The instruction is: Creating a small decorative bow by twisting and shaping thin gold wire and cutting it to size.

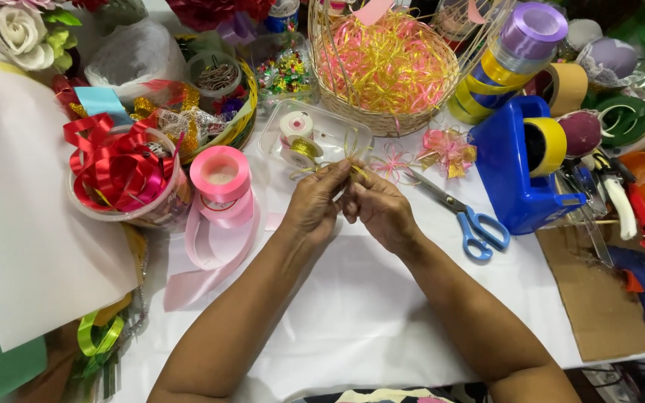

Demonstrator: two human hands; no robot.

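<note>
Left hand (pixel 313 205) and right hand (pixel 377 209) pinch a half-formed gold ribbon bow (pixel 352 160); 2 finished bows (pixel 446 149) lie beside scissors (pixel 464 213).

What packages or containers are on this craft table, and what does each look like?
Clear tub, left: round, full of red ribbon curls.
Clear tray, above the hands: rectangular, holding small spools.
Wicker basket, top centre: tan, filled with pink and yellow shreds.
Blue dispenser, right: boxy plastic, carrying a yellow tape roll.
Both hands, left hand and right hand, pinch a thin gold ribbon.
</note>
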